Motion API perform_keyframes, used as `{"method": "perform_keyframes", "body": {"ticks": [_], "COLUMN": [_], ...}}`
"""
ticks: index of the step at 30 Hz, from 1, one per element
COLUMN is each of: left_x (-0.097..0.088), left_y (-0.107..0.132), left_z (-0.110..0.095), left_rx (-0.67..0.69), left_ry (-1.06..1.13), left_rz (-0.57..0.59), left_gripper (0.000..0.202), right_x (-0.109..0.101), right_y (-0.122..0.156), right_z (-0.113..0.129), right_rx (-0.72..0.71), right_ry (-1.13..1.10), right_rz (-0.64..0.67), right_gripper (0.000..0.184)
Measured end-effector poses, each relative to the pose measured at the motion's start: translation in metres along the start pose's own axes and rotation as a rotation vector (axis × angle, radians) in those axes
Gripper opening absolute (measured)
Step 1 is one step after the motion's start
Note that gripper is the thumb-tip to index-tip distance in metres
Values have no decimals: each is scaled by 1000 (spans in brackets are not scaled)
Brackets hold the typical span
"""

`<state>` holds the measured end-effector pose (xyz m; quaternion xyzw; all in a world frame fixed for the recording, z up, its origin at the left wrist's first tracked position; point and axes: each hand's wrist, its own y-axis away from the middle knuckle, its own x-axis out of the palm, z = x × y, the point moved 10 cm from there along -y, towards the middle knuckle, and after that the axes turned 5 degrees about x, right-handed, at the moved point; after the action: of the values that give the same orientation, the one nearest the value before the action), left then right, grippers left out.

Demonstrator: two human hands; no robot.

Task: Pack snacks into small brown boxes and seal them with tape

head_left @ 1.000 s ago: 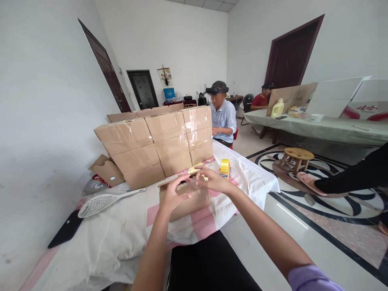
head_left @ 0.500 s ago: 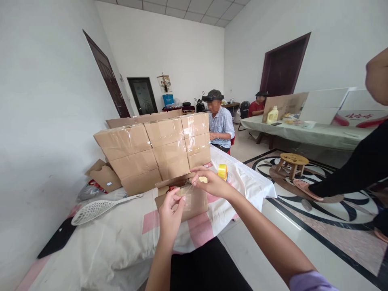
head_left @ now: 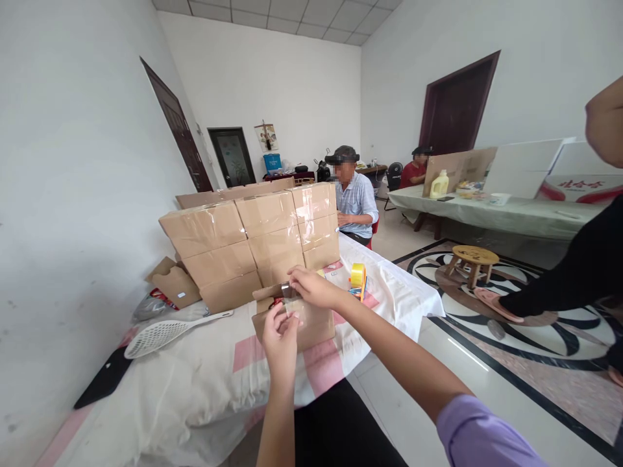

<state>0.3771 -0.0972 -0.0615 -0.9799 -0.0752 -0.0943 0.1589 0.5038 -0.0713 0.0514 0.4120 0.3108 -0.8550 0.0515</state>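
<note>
A small open cardboard box point(head_left: 311, 324) sits on the cloth-covered table point(head_left: 195, 370) in front of me. My left hand point(head_left: 281, 337) is pinched closed at the box's near top edge, gripping a strip of clear tape. My right hand point(head_left: 311, 287) is closed over the box's top flap, pressing the tape's other end onto it. Something red shows inside the box. A yellow tape dispenser point(head_left: 359, 277) stands just right of the box.
Sealed cardboard boxes point(head_left: 253, 243) are stacked behind the small one. A white swatter point(head_left: 165, 331) and a dark flat object point(head_left: 104, 384) lie at the left. A seated person point(head_left: 354, 194) works at the table's far end; another person's arm point(head_left: 579, 259) reaches in at right.
My right hand has slid left across the box top, from the right corner to the flap's middle. My left hand stays pinched at the near edge. The view shifted slightly.
</note>
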Motion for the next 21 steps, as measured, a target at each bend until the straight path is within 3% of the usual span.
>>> {"method": "perform_keyframes", "body": {"ticks": [8, 12, 16, 21], "left_x": [-3, -9, -10, -8], "left_y": [-24, -23, -17, -11], "left_z": [20, 27, 40, 48], "left_rx": [-51, -69, -180, -222], "left_ry": [-14, -76, -48, -84], "left_rz": [-37, -45, -74, -82], "left_gripper": [58, 61, 70, 77], "right_x": [30, 38, 48, 55], "right_y": [-16, -14, -15, -16], "right_z": [-32, -51, -76, -91], "right_rx": [90, 144, 231, 283], "right_ry": [46, -17, -95, -152], "right_rz": [11, -13, -4, 13], "right_gripper": [10, 9, 7, 10]}}
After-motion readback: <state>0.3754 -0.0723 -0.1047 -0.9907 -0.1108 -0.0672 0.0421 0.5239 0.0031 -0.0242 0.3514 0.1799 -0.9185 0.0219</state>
